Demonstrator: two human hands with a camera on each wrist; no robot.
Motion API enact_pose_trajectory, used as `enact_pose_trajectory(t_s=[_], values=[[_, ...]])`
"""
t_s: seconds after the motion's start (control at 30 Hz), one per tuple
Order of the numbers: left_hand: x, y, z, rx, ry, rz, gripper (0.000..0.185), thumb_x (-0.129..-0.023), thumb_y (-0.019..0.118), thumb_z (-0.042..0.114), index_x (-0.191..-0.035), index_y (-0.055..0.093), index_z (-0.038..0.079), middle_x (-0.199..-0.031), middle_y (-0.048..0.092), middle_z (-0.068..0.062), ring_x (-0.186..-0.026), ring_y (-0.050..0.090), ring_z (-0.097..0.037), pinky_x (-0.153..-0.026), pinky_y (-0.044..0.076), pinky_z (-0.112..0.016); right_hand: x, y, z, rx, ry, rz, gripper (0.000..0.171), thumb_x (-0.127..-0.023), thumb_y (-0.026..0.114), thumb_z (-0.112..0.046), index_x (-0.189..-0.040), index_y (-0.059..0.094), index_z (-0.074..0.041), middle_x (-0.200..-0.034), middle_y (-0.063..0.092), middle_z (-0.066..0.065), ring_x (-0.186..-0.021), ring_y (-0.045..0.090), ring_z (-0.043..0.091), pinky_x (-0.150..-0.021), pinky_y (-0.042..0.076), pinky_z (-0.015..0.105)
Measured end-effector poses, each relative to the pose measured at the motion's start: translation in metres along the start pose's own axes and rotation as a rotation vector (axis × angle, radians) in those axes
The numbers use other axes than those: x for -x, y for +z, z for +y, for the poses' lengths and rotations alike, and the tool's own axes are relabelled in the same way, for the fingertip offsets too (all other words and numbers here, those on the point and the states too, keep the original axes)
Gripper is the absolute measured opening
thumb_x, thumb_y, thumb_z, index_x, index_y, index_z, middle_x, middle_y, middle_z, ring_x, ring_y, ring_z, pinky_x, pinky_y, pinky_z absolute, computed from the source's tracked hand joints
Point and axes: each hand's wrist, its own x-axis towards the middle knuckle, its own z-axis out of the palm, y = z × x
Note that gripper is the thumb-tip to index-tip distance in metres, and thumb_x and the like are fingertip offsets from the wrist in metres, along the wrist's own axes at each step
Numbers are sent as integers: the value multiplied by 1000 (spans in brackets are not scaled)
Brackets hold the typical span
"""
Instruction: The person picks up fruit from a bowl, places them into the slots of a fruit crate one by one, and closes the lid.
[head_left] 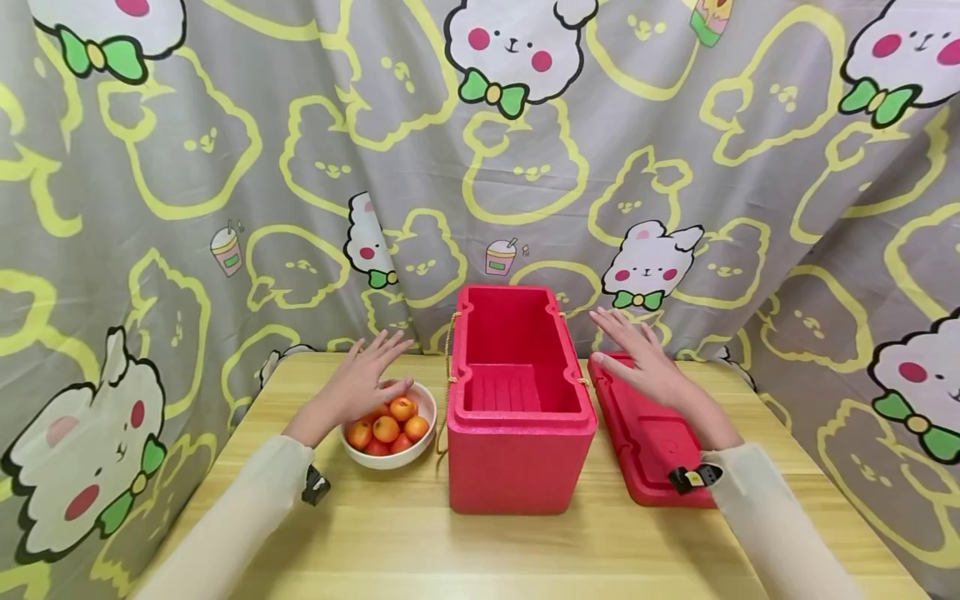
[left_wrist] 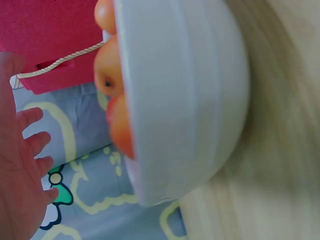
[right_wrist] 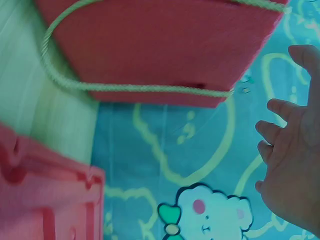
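A red foam box (head_left: 517, 467) stands without its lid on the table, its inside bare. Left of it is a white bowl (head_left: 397, 460) full of small orange-red fruits (head_left: 386, 429). My left hand (head_left: 363, 379) hovers over the bowl's back left part, fingers spread and holding nothing; in the left wrist view the bowl (left_wrist: 185, 100) fills the middle. On the right, my right hand (head_left: 641, 358) is held with straight fingers above the red lid (head_left: 663, 446), which lies flat beside the box. The right wrist view shows this hand (right_wrist: 295, 140) apart from the box.
Yellow rope handles (right_wrist: 150, 88) hang along the box's sides. The wooden table (head_left: 360, 533) ends at a grey patterned curtain (head_left: 420, 167) behind and on both sides. A black strap (head_left: 316, 485) sits at my left wrist, another strap (head_left: 695, 477) at my right.
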Motion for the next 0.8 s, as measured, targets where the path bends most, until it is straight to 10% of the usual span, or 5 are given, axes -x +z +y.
enact_pose_trajectory(t_s=[0.8], values=[[21,15,-1,-70,181,85,55,-85,73,34,-133,65,8,-135,66,-13,-139,50,-40,-116,26,-68,7,33,-29,-196,-171,121,68,-91,71,-22,-154,45,-25,-163,39,4,-155,24,35,-114,16,78]])
